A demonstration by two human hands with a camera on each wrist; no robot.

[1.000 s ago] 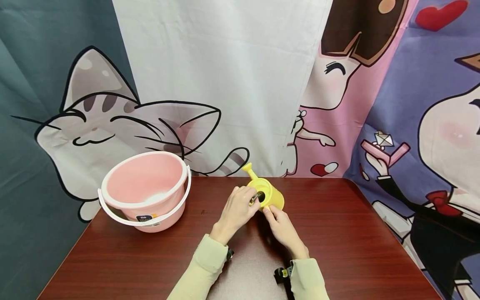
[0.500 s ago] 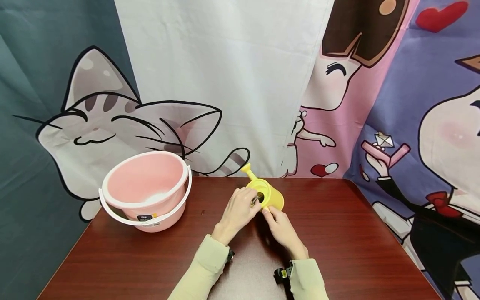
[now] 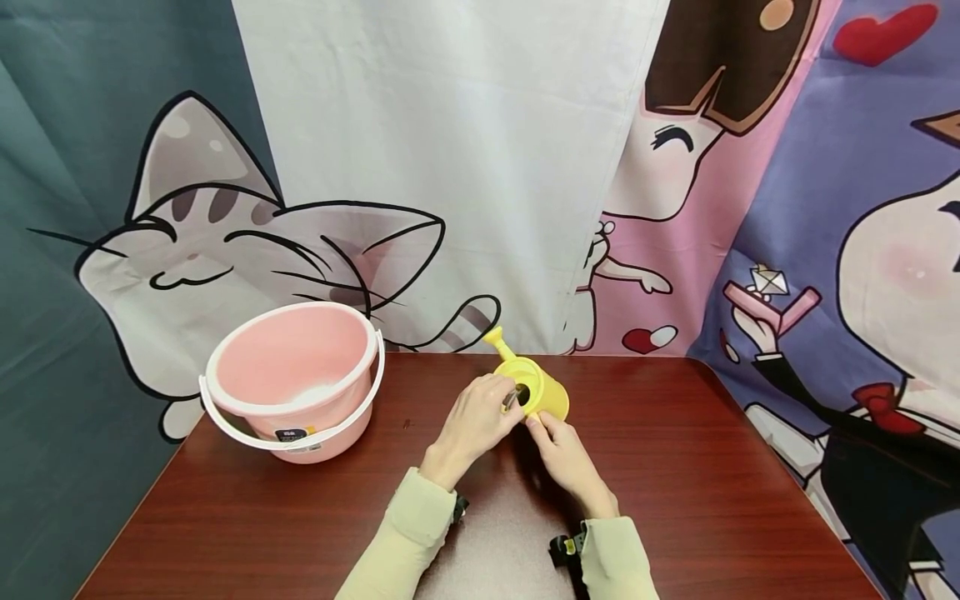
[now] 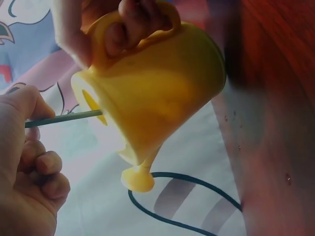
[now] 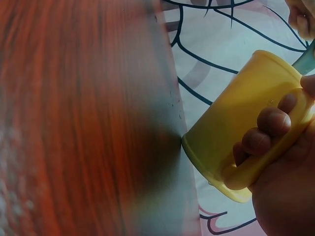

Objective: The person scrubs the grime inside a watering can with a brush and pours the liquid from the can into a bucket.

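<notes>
A yellow watering can (image 3: 551, 396) is held tilted above the table, its spout pointing away and its top opening facing the left hand. My right hand (image 3: 568, 458) grips the can's handle; in the right wrist view its fingers (image 5: 273, 120) wrap around it. My left hand (image 3: 476, 421) pinches a thin, flat grey-green stick (image 4: 64, 118) between thumb and fingers. The stick's far end goes into the can's opening and is hidden inside, so its kind cannot be told. Water drops seem to cling to the can's lower rim (image 5: 211, 183).
A pink bucket (image 3: 300, 429) with a white handle (image 3: 247, 437) stands at the left on the dark red wooden table (image 3: 712, 492). A printed cartoon cloth (image 3: 465, 167) hangs right behind the table's far edge. Small drops (image 4: 289, 179) lie on the tabletop.
The stick in the left hand shifts slightly at the can's opening. The watering can, right hand and bucket stay nearly where they were.
</notes>
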